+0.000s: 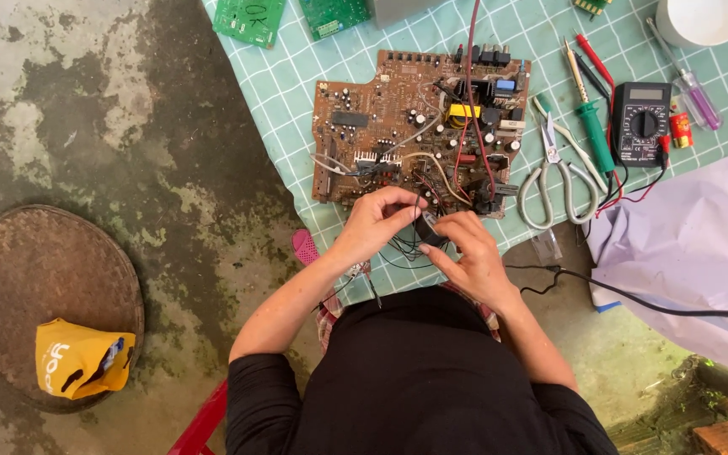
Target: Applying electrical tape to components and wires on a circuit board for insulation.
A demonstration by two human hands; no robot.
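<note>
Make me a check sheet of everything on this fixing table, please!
Surface: green checked cloth on a mottled concrete floor.
Job's things: brown circuit board; small black part at its near edge.
Clutter: scissors, green screwdriver, multimeter, purple screwdriver, white cup, two green boards.
Grippers: left hand and right hand pinch the black part and its thin wires together.
Cables: red wire across the board; black cable running right.
Surroundings: woven tray holding a yellow bag; lilac sheet.
</note>
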